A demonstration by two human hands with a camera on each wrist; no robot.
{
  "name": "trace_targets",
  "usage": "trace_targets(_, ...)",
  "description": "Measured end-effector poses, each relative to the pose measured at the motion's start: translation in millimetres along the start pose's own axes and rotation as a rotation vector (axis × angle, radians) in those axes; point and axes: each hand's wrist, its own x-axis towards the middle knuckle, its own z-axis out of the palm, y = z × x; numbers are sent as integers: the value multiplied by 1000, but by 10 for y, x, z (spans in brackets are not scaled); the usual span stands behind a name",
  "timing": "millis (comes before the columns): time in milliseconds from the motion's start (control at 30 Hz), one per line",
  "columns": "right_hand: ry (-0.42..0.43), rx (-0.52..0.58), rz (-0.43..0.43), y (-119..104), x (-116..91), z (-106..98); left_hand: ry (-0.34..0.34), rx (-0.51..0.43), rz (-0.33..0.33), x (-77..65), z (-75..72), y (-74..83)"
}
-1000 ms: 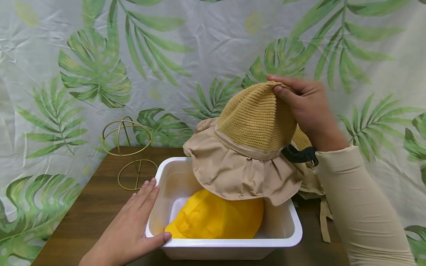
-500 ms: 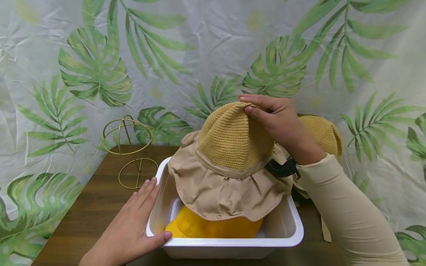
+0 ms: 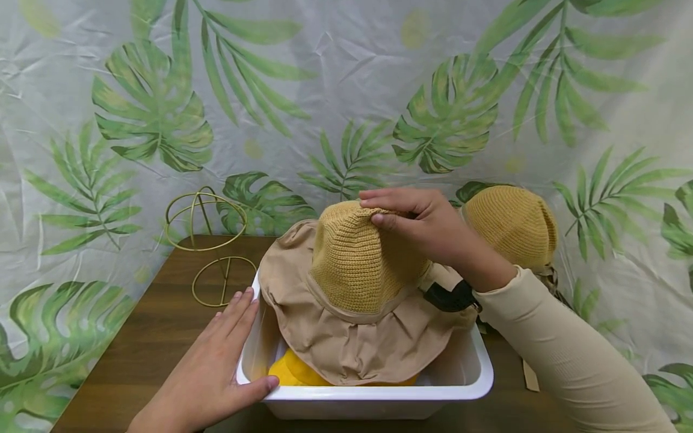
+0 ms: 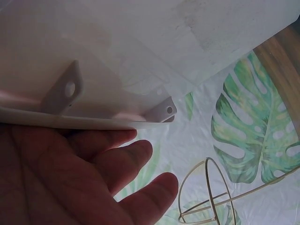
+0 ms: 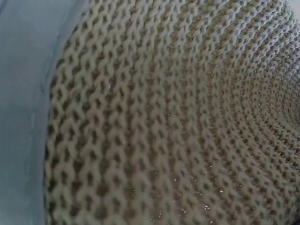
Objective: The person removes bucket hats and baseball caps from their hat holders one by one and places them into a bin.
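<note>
My right hand point(image 3: 428, 231) pinches the top of a sun hat point(image 3: 346, 270) with a knitted straw-yellow crown and a wide beige cloth brim. The brim spreads over the opening of a white plastic tub point(image 3: 379, 393). Knit point(image 5: 164, 112) fills the right wrist view. Under the brim a bright yellow cap point(image 3: 298, 370) shows only in part, lying in the tub. My left hand point(image 3: 216, 361) rests on the tub's left rim, thumb at the front corner and fingers straight along the side. In the left wrist view its fingers point(image 4: 126, 164) lie beside the rim.
A second knitted hat point(image 3: 511, 225) sits at the back right, a beige strap point(image 3: 530, 376) hanging below it. A gold wire stand point(image 3: 206, 246) stands at the back left of the brown wooden table point(image 3: 146, 337). A leaf-patterned cloth point(image 3: 346, 78) hangs behind.
My right hand has moved left and down with the sun hat, which now covers most of the yellow cap. The second hat behind has come into fuller view. My left hand stays at the rim.
</note>
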Motion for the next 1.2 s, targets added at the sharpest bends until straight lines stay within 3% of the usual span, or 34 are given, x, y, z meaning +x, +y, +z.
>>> trace_targets(433,-203,-79,80,198,-115,264,4,-22,4,0,4,-19)
trace_targets(667,-369,-213,37,206,-184,338,11,-21,10,-3,7,-25)
trace_targets(1033,-628,-393,-127,304,-259,403,7,-24,5,10,9,-21)
trace_targets(1200,-707,-500,-179,317,-276,455,2,-23,2,13,2,-14)
